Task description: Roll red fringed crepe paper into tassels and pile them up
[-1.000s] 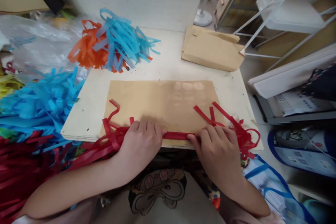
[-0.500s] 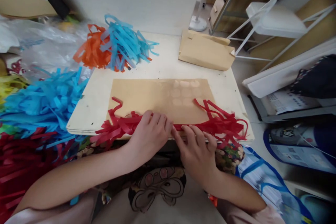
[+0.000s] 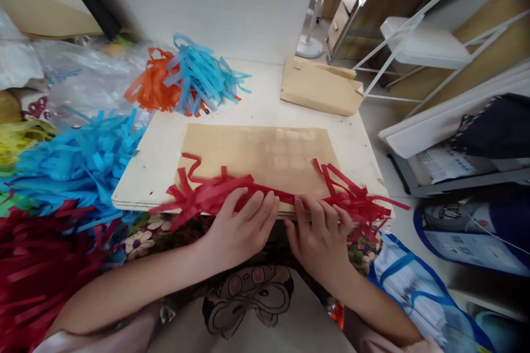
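the left hand and right hand rest on the red strips, seemingly steadying the narrow middle; right thumb stands apart, left grip i cannot tell. beyond the fingers, brown paper perhaps shields the table.

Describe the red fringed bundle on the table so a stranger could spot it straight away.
Find the pale tabletop and the flat brown sheet on it. Along the sheet's near edge, the left hand and right hand touch the red bundle. Unlike the red heap off to the left, it stretches sideways in a line and splays out at both ends.
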Demonstrator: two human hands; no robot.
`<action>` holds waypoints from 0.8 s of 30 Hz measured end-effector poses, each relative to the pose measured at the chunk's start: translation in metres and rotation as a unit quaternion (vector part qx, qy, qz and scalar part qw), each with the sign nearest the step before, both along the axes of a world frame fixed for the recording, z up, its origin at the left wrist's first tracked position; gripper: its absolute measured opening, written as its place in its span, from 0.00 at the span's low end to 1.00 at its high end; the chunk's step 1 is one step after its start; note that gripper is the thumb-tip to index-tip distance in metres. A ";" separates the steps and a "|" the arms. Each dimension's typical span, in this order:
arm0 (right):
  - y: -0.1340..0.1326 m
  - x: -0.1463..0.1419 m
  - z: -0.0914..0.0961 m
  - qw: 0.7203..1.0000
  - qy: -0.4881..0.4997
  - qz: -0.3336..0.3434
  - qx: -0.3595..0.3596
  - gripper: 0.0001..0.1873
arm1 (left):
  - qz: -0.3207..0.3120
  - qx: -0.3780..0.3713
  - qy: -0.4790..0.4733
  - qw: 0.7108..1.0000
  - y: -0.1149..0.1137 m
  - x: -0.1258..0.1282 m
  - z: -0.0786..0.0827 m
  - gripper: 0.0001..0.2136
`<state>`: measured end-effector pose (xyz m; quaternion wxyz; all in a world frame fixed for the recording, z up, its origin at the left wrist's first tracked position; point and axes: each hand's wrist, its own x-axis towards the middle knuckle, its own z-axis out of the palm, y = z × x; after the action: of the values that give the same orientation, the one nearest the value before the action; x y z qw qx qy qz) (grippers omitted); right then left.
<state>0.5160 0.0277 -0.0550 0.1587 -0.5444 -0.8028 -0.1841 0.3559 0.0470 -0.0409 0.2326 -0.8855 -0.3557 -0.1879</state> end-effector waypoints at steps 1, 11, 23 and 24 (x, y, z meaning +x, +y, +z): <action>0.001 0.001 0.000 1.000 0.004 0.003 0.003 0.17 | -0.004 0.001 0.006 1.000 -0.001 0.000 -0.001 0.12; 0.006 0.008 0.002 0.999 -0.005 -0.006 0.041 0.10 | -0.002 -0.065 -0.006 0.998 0.006 -0.002 -0.001 0.09; 0.018 -0.001 0.006 0.982 0.052 0.172 -0.054 0.08 | 0.050 -0.099 -0.041 0.993 0.005 -0.001 0.009 0.11; 0.019 -0.002 0.007 0.982 0.053 0.170 -0.060 0.08 | 0.053 -0.092 -0.032 0.994 0.006 -0.002 0.009 0.11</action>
<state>0.5144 0.0471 -0.0481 0.1966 -0.4176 -0.8838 -0.0766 0.3539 0.0527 -0.0319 0.1485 -0.8765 -0.4252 -0.1702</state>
